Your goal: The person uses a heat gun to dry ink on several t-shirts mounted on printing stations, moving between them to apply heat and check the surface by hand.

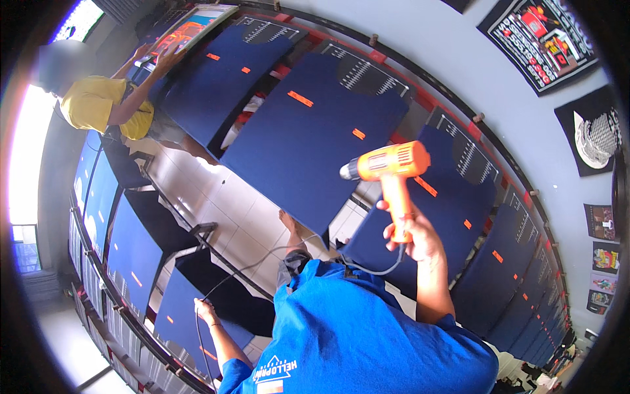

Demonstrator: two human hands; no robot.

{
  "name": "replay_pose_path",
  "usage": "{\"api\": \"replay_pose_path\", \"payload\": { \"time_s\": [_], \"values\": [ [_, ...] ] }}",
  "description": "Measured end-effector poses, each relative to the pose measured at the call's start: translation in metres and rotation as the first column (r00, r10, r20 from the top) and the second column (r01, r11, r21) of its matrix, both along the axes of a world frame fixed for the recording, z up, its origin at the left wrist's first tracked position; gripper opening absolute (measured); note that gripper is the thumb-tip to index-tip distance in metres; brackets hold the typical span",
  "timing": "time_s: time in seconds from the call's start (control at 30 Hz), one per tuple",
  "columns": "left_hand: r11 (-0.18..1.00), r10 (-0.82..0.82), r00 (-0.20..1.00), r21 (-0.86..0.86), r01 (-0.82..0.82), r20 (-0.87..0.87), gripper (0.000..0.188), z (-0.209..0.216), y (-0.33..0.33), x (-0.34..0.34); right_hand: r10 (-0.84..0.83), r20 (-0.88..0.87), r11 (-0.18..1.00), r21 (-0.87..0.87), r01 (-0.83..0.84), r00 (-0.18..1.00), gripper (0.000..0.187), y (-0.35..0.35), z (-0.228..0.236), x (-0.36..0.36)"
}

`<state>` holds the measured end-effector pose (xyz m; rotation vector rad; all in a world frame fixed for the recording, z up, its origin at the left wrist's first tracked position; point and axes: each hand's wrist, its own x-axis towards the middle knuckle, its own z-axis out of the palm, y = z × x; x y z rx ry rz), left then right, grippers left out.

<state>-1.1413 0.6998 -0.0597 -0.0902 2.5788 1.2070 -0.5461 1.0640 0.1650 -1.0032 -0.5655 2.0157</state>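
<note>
My right hand (pixel 423 236) is wrapped round the handle of an orange heat gun (pixel 387 164). The gun is raised over the row of dark blue fabric panels (pixel 308 131), its metal nozzle pointing left. From the bottom of the handle a dark power cord (pixel 249 264) loops in front of my blue shirt and across to my left hand (pixel 206 310), whose fingers are closed on it. Small orange marks and white line prints show on the panels. The panel (pixel 433 197) nearest the gun lies just beneath it.
A person in a yellow shirt (pixel 92 105) stands at the far left, hands on a framed screen (pixel 190 33). More blue panels (pixel 131 256) line a rack with a dark rail (pixel 177 203) on my left. Tiled floor (pixel 230 197) runs between the rows. Posters hang on the right wall.
</note>
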Motion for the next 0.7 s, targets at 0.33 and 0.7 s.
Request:
{"api": "replay_pose_path", "payload": {
  "time_s": [0.33,0.7],
  "values": [
    [0.988,0.153,0.905,0.054,-0.144,-0.397,0.061,0.015,0.062,-0.237,0.062,0.267,0.998,0.012,-0.068,0.962,0.043,0.111,0.015,-0.188],
    [0.909,0.377,0.912,0.256,-0.330,-0.164,0.059,-0.017,0.041,-0.278,0.014,0.606,0.971,0.181,-0.155,0.795,0.034,0.215,0.029,-0.249]
  ]
}}
